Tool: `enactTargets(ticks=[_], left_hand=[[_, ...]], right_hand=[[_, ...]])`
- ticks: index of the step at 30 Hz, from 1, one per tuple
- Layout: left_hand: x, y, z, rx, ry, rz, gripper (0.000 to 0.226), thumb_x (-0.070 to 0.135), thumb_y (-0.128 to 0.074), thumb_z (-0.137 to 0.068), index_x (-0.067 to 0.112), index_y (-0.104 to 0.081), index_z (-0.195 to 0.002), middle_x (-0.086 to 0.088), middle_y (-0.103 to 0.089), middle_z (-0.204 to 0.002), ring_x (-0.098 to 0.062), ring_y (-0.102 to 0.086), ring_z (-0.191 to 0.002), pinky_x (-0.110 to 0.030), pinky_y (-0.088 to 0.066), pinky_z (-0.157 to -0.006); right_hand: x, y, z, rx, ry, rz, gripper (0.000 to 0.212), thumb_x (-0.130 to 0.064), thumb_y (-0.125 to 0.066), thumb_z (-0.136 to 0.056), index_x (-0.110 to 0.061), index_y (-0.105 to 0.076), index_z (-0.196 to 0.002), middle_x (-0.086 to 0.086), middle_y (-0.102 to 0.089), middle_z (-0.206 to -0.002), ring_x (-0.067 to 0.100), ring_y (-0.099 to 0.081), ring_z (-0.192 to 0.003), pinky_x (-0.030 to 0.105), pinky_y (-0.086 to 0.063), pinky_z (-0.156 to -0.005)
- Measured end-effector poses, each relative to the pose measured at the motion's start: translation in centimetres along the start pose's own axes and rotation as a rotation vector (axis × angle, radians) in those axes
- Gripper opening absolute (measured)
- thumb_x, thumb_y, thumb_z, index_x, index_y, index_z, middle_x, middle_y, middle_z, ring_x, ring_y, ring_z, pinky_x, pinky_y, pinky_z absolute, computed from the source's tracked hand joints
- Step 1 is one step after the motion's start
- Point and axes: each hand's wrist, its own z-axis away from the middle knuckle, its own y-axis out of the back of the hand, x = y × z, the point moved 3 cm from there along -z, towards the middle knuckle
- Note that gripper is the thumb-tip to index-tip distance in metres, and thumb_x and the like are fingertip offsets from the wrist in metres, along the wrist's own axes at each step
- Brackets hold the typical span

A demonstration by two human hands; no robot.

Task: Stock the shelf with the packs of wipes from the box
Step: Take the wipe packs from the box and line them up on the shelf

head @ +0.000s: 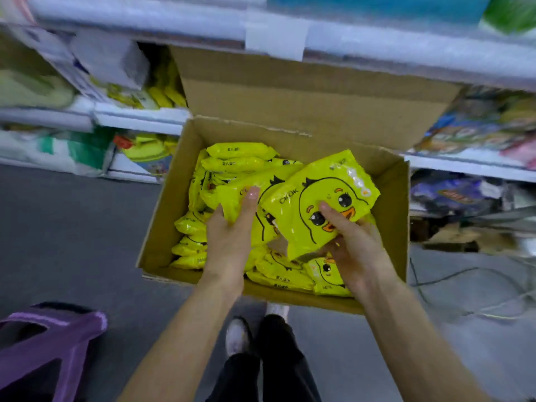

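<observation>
Grey floor (72,227) spreads around the open box (162,221), which sits against the shelves (139,117). Your right hand (356,248) grips one pack (319,181) above the heap, thumb on the duck face and fingers curled beneath. Your left hand (229,236) pinches a second pack (232,195), overlapped by the first. More packs (232,163) crowd the box's left and near sides, and bare cardboard shows by the right wall. Its rear flap (304,97) stands up under a shelf edge. A purple stool (52,343) sits left of your legs, and cables (464,274) lie to the right.

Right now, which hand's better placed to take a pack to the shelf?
Likely the right hand: it grips a raised pack above the pile. The left hand holds a lower pack in the box.
</observation>
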Motion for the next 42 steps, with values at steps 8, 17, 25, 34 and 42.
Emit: enactTargets(ticks=[8, 17, 25, 34, 42], left_hand=[[9.8, 0.9, 7.8, -0.136, -0.170, 0.142, 0.017, 0.027, -0.077, -0.078, 0.024, -0.069, -0.093, 0.007, -0.076, -0.094, -0.016, -0.071, -0.094, -0.047, -0.054, -0.091], [23.4, 6.2, 17.5, -0.264, -0.442, 0.220, 0.022, 0.019, -0.075, -0.080, 0.015, -0.069, -0.101, -0.002, -0.075, -0.099, -0.021, -0.069, -0.099, -0.043, -0.053, -0.092], [35.8, 11.1, 27.1, -0.360, -0.725, 0.255, 0.042, 0.026, -0.082, -0.073, 0.013, -0.068, -0.111, -0.001, -0.075, -0.101, -0.022, -0.070, -0.099, -0.049, -0.052, -0.092], [45.6, 10.7, 34.0, -0.459, -0.951, 0.296, 0.010, 0.015, -0.071, -0.085, 0.023, -0.070, -0.092, 0.008, -0.076, -0.086, -0.010, -0.073, -0.081, -0.029, -0.058, -0.064], [52.3, 5.7, 35.5, -0.482, -0.965, 0.269, 0.106, 0.047, -0.084, -0.064, 0.015, -0.029, -0.149, -0.004, -0.045, -0.145, -0.025, -0.045, -0.133, -0.053, -0.039, -0.107]], right_hand=[[-6.9, -2.8, 11.6, -0.022, 0.359, 0.023, 0.026, -0.019, -0.077, -0.073, -0.014, -0.070, -0.097, 0.003, -0.076, -0.091, 0.018, -0.072, -0.082, 0.032, -0.057, -0.065], [-18.0, -3.7, 25.6, -0.165, 0.592, 0.093, 0.039, -0.038, -0.068, -0.076, -0.009, -0.070, -0.102, 0.011, -0.074, -0.097, 0.021, -0.069, -0.080, 0.032, -0.055, -0.069], [-28.5, -6.4, 38.5, -0.332, 0.851, 0.693, 0.010, -0.013, -0.065, -0.087, -0.017, -0.070, -0.095, -0.005, -0.076, -0.087, 0.008, -0.070, -0.079, 0.025, -0.056, -0.073], [-36.1, -8.2, 46.9, -0.327, 1.052, 0.659, 0.020, -0.012, -0.069, -0.082, -0.013, -0.069, -0.102, 0.002, -0.076, -0.090, 0.012, -0.072, -0.076, 0.024, -0.057, -0.062], [-42.5, -7.6, 46.6, -0.224, 1.187, 0.619, 0.018, -0.011, -0.071, -0.082, -0.013, -0.069, -0.100, 0.004, -0.076, -0.091, 0.017, -0.072, -0.080, 0.029, -0.058, -0.070]])
